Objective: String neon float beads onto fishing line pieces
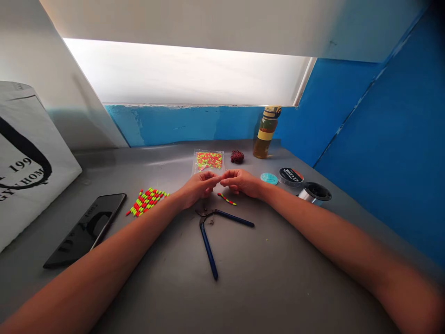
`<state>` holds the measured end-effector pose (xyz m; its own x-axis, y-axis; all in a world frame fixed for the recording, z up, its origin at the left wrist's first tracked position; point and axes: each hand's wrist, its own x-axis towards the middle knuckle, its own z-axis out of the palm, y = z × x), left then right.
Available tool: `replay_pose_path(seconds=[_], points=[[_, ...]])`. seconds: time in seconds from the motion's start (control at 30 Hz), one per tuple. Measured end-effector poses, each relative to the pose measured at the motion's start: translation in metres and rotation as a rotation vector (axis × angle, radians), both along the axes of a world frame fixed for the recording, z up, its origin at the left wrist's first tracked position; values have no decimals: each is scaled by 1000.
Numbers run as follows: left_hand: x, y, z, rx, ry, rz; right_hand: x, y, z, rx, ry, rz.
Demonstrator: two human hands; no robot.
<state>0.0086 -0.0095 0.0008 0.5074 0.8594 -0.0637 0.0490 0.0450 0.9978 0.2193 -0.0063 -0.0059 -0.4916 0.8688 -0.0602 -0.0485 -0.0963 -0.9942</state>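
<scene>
Forearms (114,260) frame the splayed pliers (208,249), left hand (198,189) and right hand (244,182) pinched closed just beyond the bead strand (227,200).

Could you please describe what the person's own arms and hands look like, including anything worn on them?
Both the left hand and the right hand are ungloved, with no watch or bracelet visible. The forearms are bare, and no sleeve shows. No ring can be seen, though some fingers are partly hidden.

White bag (31,157)'s cut off at left, bead packet (209,160)'s kinda blocked by the left hand (200,188), right forearm (385,273)'s blurred.
</scene>
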Motion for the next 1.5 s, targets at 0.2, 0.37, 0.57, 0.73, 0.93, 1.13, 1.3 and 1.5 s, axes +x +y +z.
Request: replay_pose_path(seconds=[0.2, 0.37, 0.57, 0.73, 0.93, 1.13, 1.3, 1.5], points=[[0, -2, 4, -51, 14, -25, 1, 0, 0, -14, 29, 19], [0, -2, 6, -63, 12, -19, 0, 0, 1, -38, 45, -6], [1, -3, 7, -60, 50, -23, 0, -1, 3, -68, 69, -26], [1, -2, 6, -59, 64, -19, 1, -1, 4, -79, 65, -24], [0, 1, 3, -80, 59, -23, 3, -1, 5, -93, 108, -11], [0, 1, 2, -89, -38, 32, 2, -1, 4, -76, 137, -50], [-1, -3, 10, -154, -145, 72, 2, -1, 4, -87, 135, -13], [2, -5, 8, -31, -66, 48, 1, -3, 4, -29, 89, 2]])
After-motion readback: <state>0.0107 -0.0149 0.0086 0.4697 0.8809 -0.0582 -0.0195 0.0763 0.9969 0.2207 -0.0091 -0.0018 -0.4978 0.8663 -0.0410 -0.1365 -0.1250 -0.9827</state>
